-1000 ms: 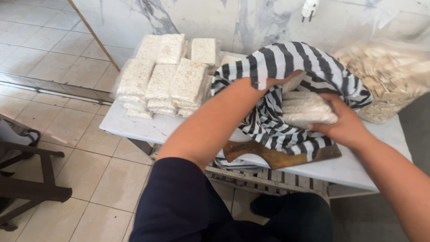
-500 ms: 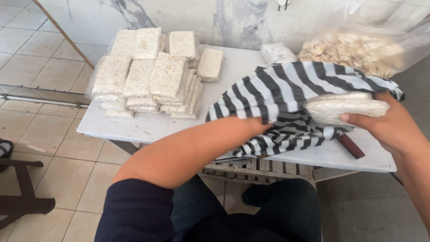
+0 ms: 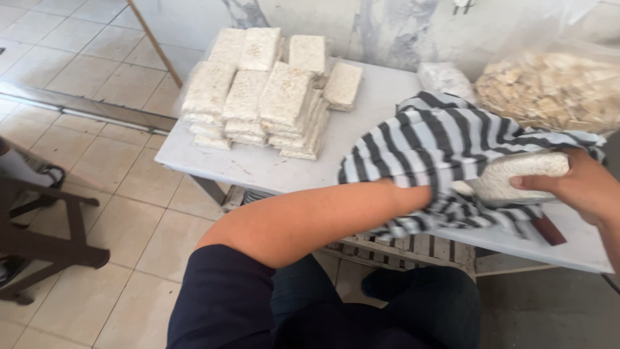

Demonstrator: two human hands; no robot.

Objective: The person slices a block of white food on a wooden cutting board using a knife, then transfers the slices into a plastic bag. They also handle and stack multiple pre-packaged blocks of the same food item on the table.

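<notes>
The white block (image 3: 516, 178) has come up out of the striped bag (image 3: 445, 145) since a second ago and now sits at its mouth, at three o'clock from the stacked blocks (image 3: 265, 97), so it looks on its way out. The right hand (image 3: 581, 187) pinches its end, thumb on top, fingers underneath. The left hand (image 3: 423, 194) is buried in the striped cloth; I cannot tell how its fingers lie, probably gripping the fabric. The block looks pale, grainy, plastic-wrapped, slightly curved, above the white table (image 3: 258, 168).
</notes>
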